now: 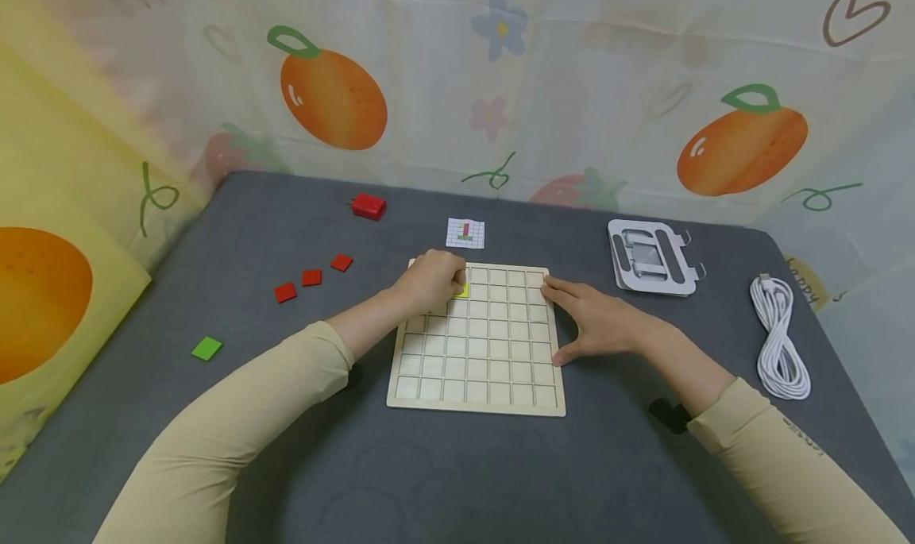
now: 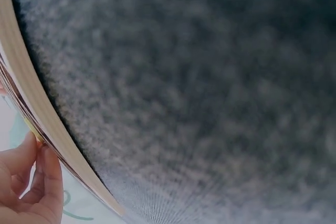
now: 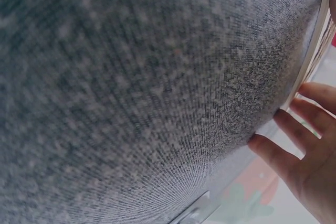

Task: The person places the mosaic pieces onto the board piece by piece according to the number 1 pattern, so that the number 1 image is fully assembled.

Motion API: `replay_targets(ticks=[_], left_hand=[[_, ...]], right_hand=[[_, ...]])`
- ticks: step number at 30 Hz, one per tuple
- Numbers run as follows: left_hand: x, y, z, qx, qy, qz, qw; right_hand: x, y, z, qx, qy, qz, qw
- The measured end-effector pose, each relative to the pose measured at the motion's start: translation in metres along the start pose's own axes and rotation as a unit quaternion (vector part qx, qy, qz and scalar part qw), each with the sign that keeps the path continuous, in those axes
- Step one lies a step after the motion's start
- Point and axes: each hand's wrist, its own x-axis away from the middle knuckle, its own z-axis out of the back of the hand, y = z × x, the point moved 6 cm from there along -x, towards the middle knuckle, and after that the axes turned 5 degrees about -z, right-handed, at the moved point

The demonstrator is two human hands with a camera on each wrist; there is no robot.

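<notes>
A pale wooden board point(image 1: 477, 407) with a grid of square recesses lies on the dark table. My left hand point(image 1: 432, 282) is over its far left part, thumb and fingertips pinching a yellow tile point(image 1: 464, 291) down at the grid. In the left wrist view a sliver of that yellow tile point(image 2: 32, 127) shows by the thumb tip; the rest is hidden. With fingers spread, my right hand point(image 1: 599, 318) rests against the board's right edge. The right wrist view shows its fingertips point(image 3: 258, 141) on the table and the board's side.
Left of the board lie three red tiles point(image 1: 311, 277) and a green tile point(image 1: 206, 349). Behind it are a red pepper-shaped object point(image 1: 368, 206) and a small pattern card point(image 1: 465, 233). To the right sit a white folded stand point(image 1: 652, 258) and a coiled white cable point(image 1: 781, 345).
</notes>
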Motion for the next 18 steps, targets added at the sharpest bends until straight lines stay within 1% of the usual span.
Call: replay_targets(ticks=[4, 9, 14, 16, 18], left_hand=[[0.001, 0.000, 0.000, -0.002, -0.012, -0.002, 0.9999], [0.006, 0.000, 0.003, -0.004, -0.032, -0.002, 0.9995], [0.012, -0.006, 0.013, 0.002, -0.038, 0.012, 0.9992], [0.014, -0.009, 0.020, 0.001, -0.034, 0.015, 0.9993], [0.017, -0.013, 0.027, -0.004, -0.028, 0.012, 0.9995]], right_hand=[[0.001, 0.000, 0.000, -0.003, -0.001, 0.001, 1.000], [0.001, -0.001, 0.000, -0.001, -0.001, 0.001, 1.000], [0.001, -0.001, -0.001, 0.000, 0.000, 0.000, 1.000], [0.001, -0.001, -0.001, -0.001, 0.001, 0.000, 1.000], [0.001, -0.001, 0.000, -0.003, 0.003, 0.004, 1.000]])
